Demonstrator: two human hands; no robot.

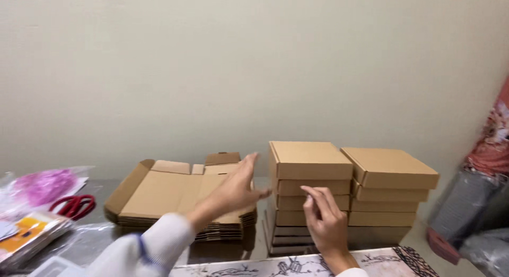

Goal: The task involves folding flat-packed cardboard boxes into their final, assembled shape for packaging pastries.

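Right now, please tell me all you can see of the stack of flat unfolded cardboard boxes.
The stack of flat cardboard boxes is plain brown corrugated card, many sheets piled unevenly, with flaps turned up at the left and back edges. It lies on the table, left of two stacks of folded boxes. The left hand is open above its right part; contact is unclear.

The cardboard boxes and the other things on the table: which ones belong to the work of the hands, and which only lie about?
In the work:
left hand, open, over the flat boxes
right hand, at the left box stack
right box stack

Lying about:
red scissors
pink bag
packets
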